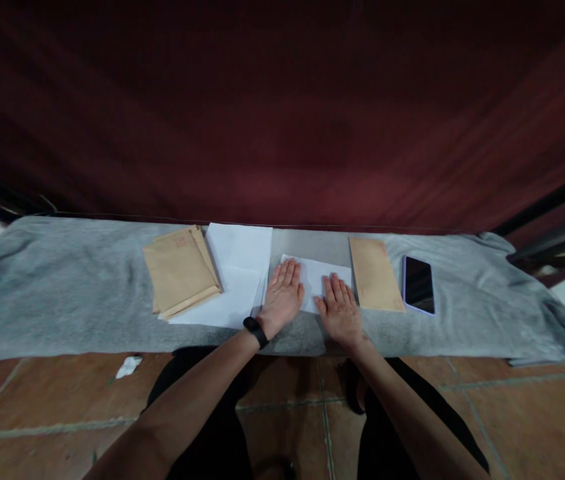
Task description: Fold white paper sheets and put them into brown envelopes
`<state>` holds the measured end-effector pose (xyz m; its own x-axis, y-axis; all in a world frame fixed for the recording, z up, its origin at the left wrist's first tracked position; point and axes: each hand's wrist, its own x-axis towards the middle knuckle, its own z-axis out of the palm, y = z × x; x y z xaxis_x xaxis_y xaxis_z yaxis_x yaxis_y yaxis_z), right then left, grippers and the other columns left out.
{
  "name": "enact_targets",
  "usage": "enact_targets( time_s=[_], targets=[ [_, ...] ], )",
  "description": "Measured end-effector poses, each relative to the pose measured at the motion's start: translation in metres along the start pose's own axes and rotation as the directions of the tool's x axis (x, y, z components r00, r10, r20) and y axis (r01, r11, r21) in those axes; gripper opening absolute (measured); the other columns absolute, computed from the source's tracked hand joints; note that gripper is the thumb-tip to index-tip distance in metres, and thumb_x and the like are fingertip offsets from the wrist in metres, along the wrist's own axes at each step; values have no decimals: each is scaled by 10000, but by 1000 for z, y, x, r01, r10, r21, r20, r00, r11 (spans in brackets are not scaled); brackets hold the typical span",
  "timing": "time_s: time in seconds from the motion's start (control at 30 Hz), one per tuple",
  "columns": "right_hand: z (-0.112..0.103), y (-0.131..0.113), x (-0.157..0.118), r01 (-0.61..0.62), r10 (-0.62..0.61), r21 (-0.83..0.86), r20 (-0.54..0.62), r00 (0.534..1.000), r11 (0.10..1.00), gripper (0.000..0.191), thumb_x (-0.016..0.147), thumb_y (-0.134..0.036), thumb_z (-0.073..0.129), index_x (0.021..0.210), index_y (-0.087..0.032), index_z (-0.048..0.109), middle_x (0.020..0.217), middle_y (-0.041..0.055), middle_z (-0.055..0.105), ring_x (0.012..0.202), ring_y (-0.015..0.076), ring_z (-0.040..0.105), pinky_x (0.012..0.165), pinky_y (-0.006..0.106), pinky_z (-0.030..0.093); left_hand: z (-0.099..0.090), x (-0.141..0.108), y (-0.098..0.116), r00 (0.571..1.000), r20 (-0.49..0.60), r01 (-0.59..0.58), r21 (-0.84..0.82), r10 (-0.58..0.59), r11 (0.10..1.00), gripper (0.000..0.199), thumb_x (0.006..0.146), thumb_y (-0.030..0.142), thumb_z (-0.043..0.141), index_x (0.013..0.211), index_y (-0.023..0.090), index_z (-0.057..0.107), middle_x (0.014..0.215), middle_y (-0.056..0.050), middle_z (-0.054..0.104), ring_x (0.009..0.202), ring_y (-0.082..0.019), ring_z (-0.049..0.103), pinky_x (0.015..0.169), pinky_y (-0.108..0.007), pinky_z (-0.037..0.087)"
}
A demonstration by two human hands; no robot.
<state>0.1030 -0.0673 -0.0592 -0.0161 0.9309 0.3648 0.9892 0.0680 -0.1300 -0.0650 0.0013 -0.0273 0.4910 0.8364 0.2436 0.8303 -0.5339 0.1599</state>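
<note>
Brown envelopes (181,268) lie stacked on white sheets (237,253); a single envelope (376,274) lies at right. Their contents cannot be determined. The left hand (283,293) and right hand (341,311) are apart, palms down, fingers extended forward, pressed flat. The folded paper (315,275) lies under both hands, between the sheets and the single envelope, on grey cloth (477,293).

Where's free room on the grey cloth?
Bare: grey cloth left of the envelope stack, and right of the phone. Narrow strip between small paper and red curtain. Crowded: stack to phone, with white sheets, left hand, right hand, single envelope.
</note>
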Motion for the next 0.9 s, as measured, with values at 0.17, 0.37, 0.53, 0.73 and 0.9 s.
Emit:
enact_targets(
  time_s=[0.17,0.37,0.53,0.73,0.9],
  targets=[
    [-3,1,-1,0,-1,21,21,1000,1000,573,1047,-401,359,1538,-106,371,1606,185,332,1477,305,334,1173,483,307,0,-11,16,980,69,-182,-64,186,981,522,1027,285,306,1532,169,367,1621,-74,343,1522,-214,249,1259,-449,194],
    [-7,6,-6,1,-2,34,36,999,999,596,1036,-426,375,1548,-122,358,1600,176,349,1463,312,357,1157,480,328,2,-6,11,987,101,-123,-37,126,992,536,1039,322,271,1539,147,354,1621,-82,337,1524,-206,242,1261,-444,181],
    [-10,7,-13,11,-11,15,12,1000,1000,596,1033,-413,372,1542,-103,363,1589,191,367,1445,322,383,1144,480,341,2,3,0,996,88,-24,-3,24,1000,551,1035,350,279,1549,162,343,1619,-77,342,1527,-212,236,1260,-443,182],
    [-11,8,-23,7,-7,11,13,1000,1000,593,1029,-398,370,1524,-71,384,1575,202,390,1444,321,382,1154,468,330,2,10,-1,996,80,28,35,-30,999,551,1030,339,277,1534,133,363,1614,-94,350,1512,-226,279,1248,-434,204],
    [-16,8,-27,11,-12,51,35,999,999,567,1039,-354,325,1505,-40,406,1561,214,407,1458,304,368,1174,479,317,1,14,1,998,62,3,42,-6,999,541,1017,339,327,1526,166,392,1610,-70,363,1508,-264,283,1246,-467,201]
  ],
)
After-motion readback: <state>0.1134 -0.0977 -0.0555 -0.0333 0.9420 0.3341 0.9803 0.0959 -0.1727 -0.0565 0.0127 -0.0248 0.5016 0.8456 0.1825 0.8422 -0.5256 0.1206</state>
